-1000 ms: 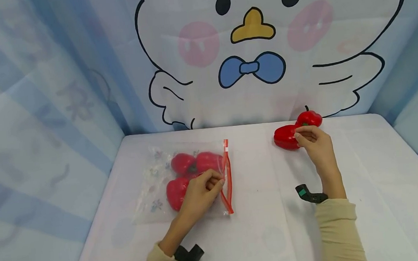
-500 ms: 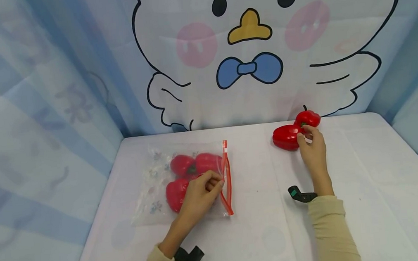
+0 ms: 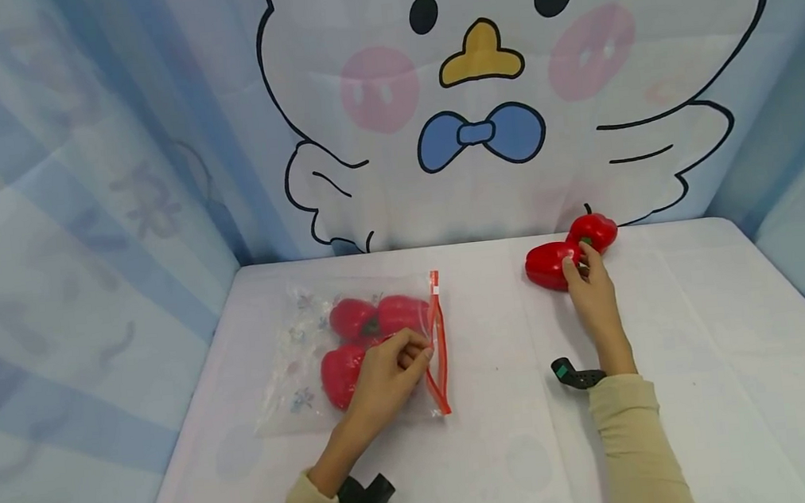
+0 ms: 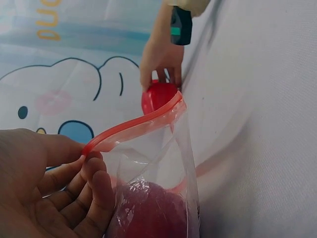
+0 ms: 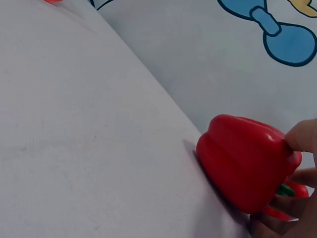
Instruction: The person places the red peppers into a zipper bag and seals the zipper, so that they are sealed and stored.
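Key relation: near red pepper [image 3: 544, 266] lies on the white table [image 3: 507, 466], left of and slightly beyond the middle of the right hand [image 3: 595, 294]. It's on its side, long axis running roughly left-right, so the right hand meets it at its right end. Right hand is the nearer one, in contact; left hand [image 3: 384, 369] is well apart, over at the clear bag [image 3: 279, 366]. Bag mouth faces right, i.e. toward that pepper.

Right hand state: part-closed round the pepper's end, thumb on one side, fingers curled on the other. Can't tell how firm the grip is. No lift visible; pepper's on the tabletop.

Left hand state: thumb and forefinger pinch the red zip strip [image 4: 131, 127], other fingers curled loosely. Left wrist view shows the mouth gaping, second strip running lower behind the film.

Far red pepper [image 3: 594, 227] sits just behind and right of the near one, close to the right fingertips. Touching or not: can't tell.

Hidden/unclear: right fingertips are partly lost between the two peppers. Green stem [image 5: 286, 190] shows there, but which pepper owns it is uncertain. Bagged peppers [image 3: 353, 317] blur through the film, at least three; left hand blocks part of the lowest. Right wrist view crops the right hand at the frame edge.
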The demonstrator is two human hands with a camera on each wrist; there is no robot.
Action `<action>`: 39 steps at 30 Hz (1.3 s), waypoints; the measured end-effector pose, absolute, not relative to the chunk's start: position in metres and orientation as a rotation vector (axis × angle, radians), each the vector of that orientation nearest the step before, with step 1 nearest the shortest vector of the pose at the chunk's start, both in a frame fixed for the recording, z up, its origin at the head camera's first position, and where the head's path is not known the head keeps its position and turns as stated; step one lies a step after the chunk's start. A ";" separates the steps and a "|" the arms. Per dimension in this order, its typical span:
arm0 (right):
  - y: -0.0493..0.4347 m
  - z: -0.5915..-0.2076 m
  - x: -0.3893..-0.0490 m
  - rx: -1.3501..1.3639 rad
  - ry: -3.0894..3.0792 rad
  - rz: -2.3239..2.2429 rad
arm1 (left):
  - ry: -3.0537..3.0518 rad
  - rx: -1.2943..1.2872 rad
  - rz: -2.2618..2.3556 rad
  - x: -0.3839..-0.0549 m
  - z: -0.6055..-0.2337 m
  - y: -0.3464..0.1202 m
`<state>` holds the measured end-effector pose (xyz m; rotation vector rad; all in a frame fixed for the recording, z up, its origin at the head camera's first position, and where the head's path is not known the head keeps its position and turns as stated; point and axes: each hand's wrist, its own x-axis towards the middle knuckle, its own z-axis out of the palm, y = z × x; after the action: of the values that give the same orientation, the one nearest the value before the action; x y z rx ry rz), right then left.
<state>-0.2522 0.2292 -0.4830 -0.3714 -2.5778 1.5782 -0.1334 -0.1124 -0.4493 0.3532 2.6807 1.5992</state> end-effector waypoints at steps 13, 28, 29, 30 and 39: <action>0.248 -0.481 -0.250 -0.196 -2.685 1.697 | 2.683 0.350 1.596 -0.134 -0.450 -0.113; 0.262 -0.483 -0.248 0.010 -2.755 1.759 | 2.682 0.336 1.579 -0.133 -0.447 -0.114; 0.262 -0.483 -0.248 0.018 -2.755 1.761 | 2.683 0.334 1.579 -0.133 -0.447 -0.114; 0.262 -0.482 -0.248 0.026 -2.755 1.767 | 2.682 0.334 1.580 -0.133 -0.447 -0.114; 0.254 -0.477 -0.244 0.140 -2.793 1.779 | 2.675 0.327 1.587 -0.134 -0.448 -0.114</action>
<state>-0.2440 0.2538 -0.4775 0.1402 -2.7933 1.7788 -0.1336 -0.1136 -0.4484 0.3275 2.6746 1.5867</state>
